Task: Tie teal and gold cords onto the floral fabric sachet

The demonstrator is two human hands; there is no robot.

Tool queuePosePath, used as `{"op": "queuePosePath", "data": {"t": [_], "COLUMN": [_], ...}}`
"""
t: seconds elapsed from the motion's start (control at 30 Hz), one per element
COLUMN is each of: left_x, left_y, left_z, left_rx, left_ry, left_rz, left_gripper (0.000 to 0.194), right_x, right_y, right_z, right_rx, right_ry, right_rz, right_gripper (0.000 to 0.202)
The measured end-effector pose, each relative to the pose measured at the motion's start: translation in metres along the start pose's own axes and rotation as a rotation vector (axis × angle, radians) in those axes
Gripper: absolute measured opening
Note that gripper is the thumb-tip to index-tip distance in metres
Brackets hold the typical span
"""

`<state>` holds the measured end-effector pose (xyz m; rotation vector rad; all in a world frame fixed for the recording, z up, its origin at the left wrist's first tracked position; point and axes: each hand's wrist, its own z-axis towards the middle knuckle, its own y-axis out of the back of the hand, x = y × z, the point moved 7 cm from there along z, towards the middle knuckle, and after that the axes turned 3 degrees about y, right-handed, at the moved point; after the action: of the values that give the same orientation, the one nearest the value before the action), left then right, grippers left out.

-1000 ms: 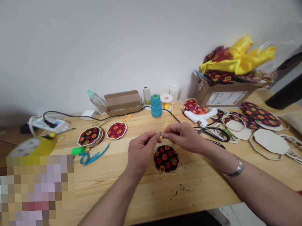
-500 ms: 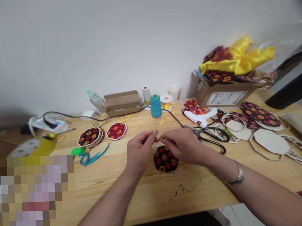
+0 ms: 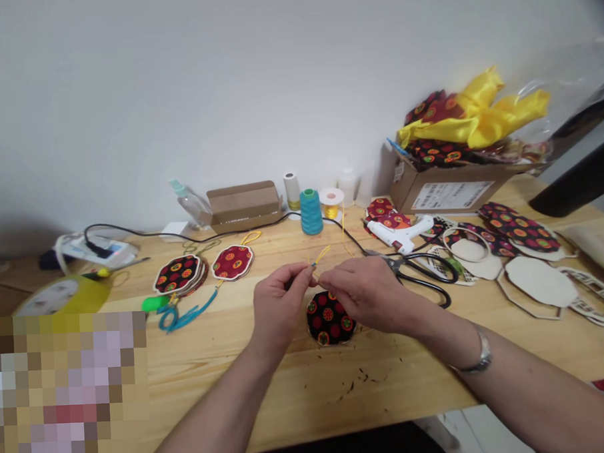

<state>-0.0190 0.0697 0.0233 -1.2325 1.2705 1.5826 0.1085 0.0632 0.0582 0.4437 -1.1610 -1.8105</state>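
Shift: since a second ago, the right hand point(image 3: 367, 290) has come down toward the near edge of the pale wooden worktop point(image 3: 219, 384). From my end I now see more of the black-handled metal scissors point(image 3: 402, 269) beyond it.
Cord: the thin yellow cord point(image 3: 324, 253), with a small teal thread binding point(image 3: 314, 265) near its base, is at the left fingertips, raised above the middle of the worktop.
Axis: its free end points up and right, toward the far edge; the left hand point(image 3: 282, 301) is nearer, with the right fingertips just to the right of the binding.
Left fingers: thumb and forefinger pinch the cord at the binding.
Right fingers: bunched close together beside that pinch; I cannot tell whether a strand runs between them.
Disc: one black, scalloped fabric disc with red and orange motifs point(image 3: 330, 322) lies flat below both hands, partly covered by the right one.
Near edge: dark scraps point(image 3: 351, 386) are strewn between disc and edge.
Far edge: a teal thread cone point(image 3: 311, 214) stands beside a white spool of yellow cord point(image 3: 331, 208).
Right side: the white glue gun point(image 3: 401, 235) lies beyond the scissors.
Left side: a maroon patterned disc with a yellow loop point(image 3: 233, 263) lies beside a stack of similar discs point(image 3: 180, 275).
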Motion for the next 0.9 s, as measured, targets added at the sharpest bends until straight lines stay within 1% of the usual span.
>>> {"op": "queuePosePath", "data": {"t": [0.13,0.23,0.3,0.4,0.47,0.53,0.63,0.7,0.8,0.9], "left_x": [0.001,0.001,0.0,0.0,0.0,-0.001,0.001,0.003,0.005,0.006], "left_y": [-0.002,-0.007,-0.012,-0.02,-0.024,-0.026,-0.023,-0.02,-0.013,-0.007], "left_z": [0.001,0.001,0.0,-0.004,-0.006,-0.007,-0.007,-0.005,-0.002,0.001], "left_rx": [0.038,0.108,0.168,0.269,0.327,0.359,0.344,0.298,0.201,0.116], "left_ry": [-0.02,-0.059,-0.084,-0.086,-0.063,-0.028,0.038,0.072,0.08,0.06], "left_rz": [0.024,0.082,0.12,0.102,0.055,-0.001,-0.089,-0.143,-0.164,-0.104], "left_gripper": [0.012,0.013,0.013,0.015,0.014,0.012,0.012,0.012,0.013,0.014], "right_x": [0.006,0.013,0.013,0.004,-0.009,-0.024,-0.041,-0.046,-0.047,-0.044], "right_y": [0.003,0.007,0.009,0.01,0.011,0.01,0.002,-0.006,-0.014,-0.015], "right_z": [-0.001,-0.002,-0.002,-0.001,0.0,0.002,0.004,0.004,0.004,0.002], "right_rx": [-0.029,-0.05,-0.053,-0.038,-0.056,-0.085,-0.098,-0.074,-0.016,-0.003], "right_ry": [0.107,0.199,0.224,0.185,0.089,-0.022,-0.136,-0.194,-0.276,-0.342], "right_rz": [-0.143,-0.276,-0.298,-0.198,-0.045,0.166,0.468,0.581,0.62,0.593], "right_gripper": [0.016,0.021,0.023,0.022,0.02,0.018,0.014,0.013,0.018,0.024]}}
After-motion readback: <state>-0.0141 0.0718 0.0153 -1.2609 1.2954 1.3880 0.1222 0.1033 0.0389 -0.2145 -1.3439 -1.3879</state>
